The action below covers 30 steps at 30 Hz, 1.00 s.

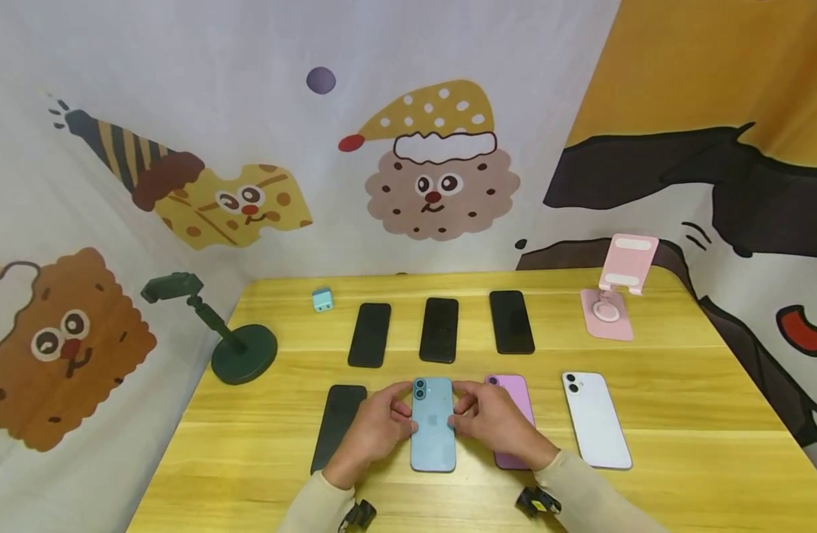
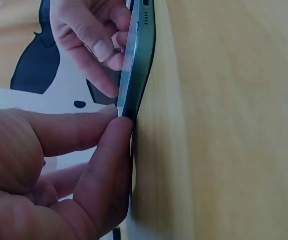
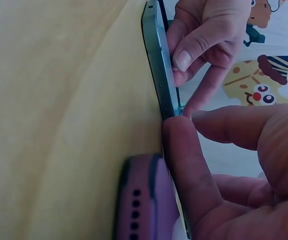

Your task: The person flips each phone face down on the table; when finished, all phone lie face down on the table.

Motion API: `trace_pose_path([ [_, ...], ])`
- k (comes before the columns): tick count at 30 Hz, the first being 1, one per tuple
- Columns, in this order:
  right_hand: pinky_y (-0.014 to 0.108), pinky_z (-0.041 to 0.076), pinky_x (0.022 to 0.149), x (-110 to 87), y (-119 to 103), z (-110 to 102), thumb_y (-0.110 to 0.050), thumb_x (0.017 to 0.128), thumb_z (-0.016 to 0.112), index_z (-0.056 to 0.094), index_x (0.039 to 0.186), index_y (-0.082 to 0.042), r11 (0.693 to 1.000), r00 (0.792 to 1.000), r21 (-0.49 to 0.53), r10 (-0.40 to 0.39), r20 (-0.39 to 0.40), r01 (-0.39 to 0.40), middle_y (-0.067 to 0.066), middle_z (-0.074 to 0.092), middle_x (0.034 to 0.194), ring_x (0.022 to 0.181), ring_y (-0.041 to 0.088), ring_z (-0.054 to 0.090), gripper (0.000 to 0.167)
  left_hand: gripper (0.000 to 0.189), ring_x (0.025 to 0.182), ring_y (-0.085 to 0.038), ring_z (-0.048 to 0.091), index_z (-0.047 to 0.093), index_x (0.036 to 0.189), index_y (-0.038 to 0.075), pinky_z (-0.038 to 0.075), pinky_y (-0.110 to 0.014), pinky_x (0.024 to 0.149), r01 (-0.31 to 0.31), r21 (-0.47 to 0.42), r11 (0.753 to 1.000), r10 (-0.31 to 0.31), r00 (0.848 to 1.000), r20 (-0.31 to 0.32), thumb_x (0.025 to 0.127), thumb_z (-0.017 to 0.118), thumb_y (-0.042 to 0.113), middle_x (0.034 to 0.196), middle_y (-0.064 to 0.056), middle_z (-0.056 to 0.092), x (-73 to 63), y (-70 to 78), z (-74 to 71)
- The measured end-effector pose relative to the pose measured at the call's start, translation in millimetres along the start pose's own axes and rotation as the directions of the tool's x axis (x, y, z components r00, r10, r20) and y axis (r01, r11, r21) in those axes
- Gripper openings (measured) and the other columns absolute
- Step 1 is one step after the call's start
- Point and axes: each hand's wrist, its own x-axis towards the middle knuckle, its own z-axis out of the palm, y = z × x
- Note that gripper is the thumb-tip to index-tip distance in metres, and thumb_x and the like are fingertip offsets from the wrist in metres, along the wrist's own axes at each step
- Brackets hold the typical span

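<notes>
A light-blue phone (image 1: 433, 440) is back side up in the middle of the table, its two camera lenses at the far left corner. From the left, my left hand (image 1: 379, 423) pinches its edge between thumb and fingers; my right hand (image 1: 489, 418) does the same on the opposite edge. Both wrist views show thumb and index finger meeting at the rim of this phone (image 2: 139, 62). Whether it touches the wood or is slightly raised, I cannot tell. My right hand partly covers a pink phone (image 1: 518, 396), also seen in the right wrist view. Beside my left hand is a black phone (image 1: 336, 422).
A white phone (image 1: 598, 422) is at the right. Behind are three dark phones, left (image 1: 369, 334), middle (image 1: 439, 330) and right (image 1: 512, 322). A dark green stand (image 1: 244, 355), a small blue charger (image 1: 322, 300) and a pink phone stand (image 1: 628, 263) are further back, before a printed cloth.
</notes>
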Motion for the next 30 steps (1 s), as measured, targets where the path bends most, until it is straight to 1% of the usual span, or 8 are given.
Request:
trace_pose_path([
  [3,0.023,0.054,0.063,-1.3,-1,0,-0.014,0.089,0.084,0.061,0.144,0.005,1.0,1.0,0.001,0.008,0.007,-0.008,-0.003,0.071,0.093,0.078,0.01,0.068,0.062,0.062,0.084,-0.015,0.065,0.061,0.144,0.001,0.056,-0.026,0.07,0.017,0.004,1.0,-0.017,1.0,-0.009,0.086,0.082,-0.003,0.098,-0.008,0.069,-1.7,-0.3,-0.3],
  [9,0.023,0.053,0.066,-3.2,-2,-2,-0.018,0.089,0.085,0.063,0.14,0.006,1.0,1.0,-0.016,-0.005,0.008,0.005,-0.003,0.072,0.093,0.08,0.009,0.067,0.06,0.056,0.089,-0.017,0.066,0.064,0.139,0.002,0.057,-0.03,0.076,0.034,-0.039,0.999,-0.034,0.999,0.008,0.086,0.084,0.003,0.103,-0.009,0.069,-5.1,1.7,-2.4],
  [13,0.023,0.053,0.065,-3.5,-3,-4,-0.021,0.09,0.085,0.063,0.139,0.006,1.0,1.0,-0.002,-0.006,0.019,0.006,-0.001,0.072,0.095,0.079,0.01,0.067,0.061,0.055,0.092,-0.018,0.066,0.064,0.139,0.002,0.057,-0.031,0.079,0.051,-0.052,0.997,-0.049,0.998,0.035,0.088,0.084,0.009,0.109,-0.012,0.069,-8.4,3.9,-4.4],
  [19,0.025,0.053,0.061,-3.0,-6,-5,-0.022,0.092,0.082,0.062,0.14,0.006,0.999,1.0,0.032,-0.014,0.023,0.013,0.002,0.073,0.098,0.078,0.009,0.068,0.059,0.057,0.098,-0.021,0.067,0.061,0.142,0.003,0.06,-0.035,0.082,0.081,-0.096,0.992,-0.075,0.995,0.07,0.091,0.083,0.013,0.118,-0.015,0.067,-13.2,8.2,-9.9],
  [21,0.025,0.053,0.06,-2.5,-8,-4,-0.024,0.093,0.082,0.063,0.139,0.005,0.999,1.0,0.028,-0.023,0.018,0.023,0.002,0.074,0.097,0.078,0.009,0.067,0.058,0.056,0.101,-0.021,0.067,0.062,0.142,0.004,0.06,-0.036,0.084,0.08,-0.096,0.992,-0.074,0.995,0.071,0.092,0.083,0.015,0.121,-0.014,0.068,-15.1,8.0,-11.7],
  [24,0.025,0.053,0.058,-1.7,-12,-1,-0.026,0.094,0.081,0.065,0.138,0.003,0.999,0.999,0.031,-0.041,0.016,0.041,0.001,0.074,0.098,0.079,0.01,0.066,0.055,0.053,0.105,-0.022,0.068,0.063,0.141,0.006,0.06,-0.038,0.086,0.057,-0.089,0.994,-0.051,0.996,0.067,0.094,0.082,0.019,0.124,-0.014,0.068,-18.0,7.2,-16.9],
  [28,0.026,0.052,0.059,0.6,-21,3,-0.027,0.096,0.079,0.067,0.137,0.0,0.998,0.998,0.038,-0.056,0.015,0.055,-0.001,0.073,0.098,0.079,0.012,0.065,0.05,0.05,0.109,-0.024,0.069,0.061,0.143,0.004,0.06,-0.038,0.087,0.023,-0.091,0.996,-0.017,0.998,0.068,0.098,0.077,0.02,0.127,-0.016,0.068,-21.3,5.9,-28.5],
  [30,0.025,0.053,0.061,3.3,-24,5,-0.027,0.098,0.077,0.067,0.138,-0.002,0.997,0.997,0.032,-0.069,0.017,0.069,-0.002,0.072,0.099,0.08,0.012,0.065,0.048,0.05,0.11,-0.025,0.069,0.06,0.144,0.003,0.06,-0.038,0.086,0.02,-0.102,0.995,-0.013,0.998,0.069,0.1,0.075,0.02,0.129,-0.018,0.067,-22.8,5.5,-35.4],
])
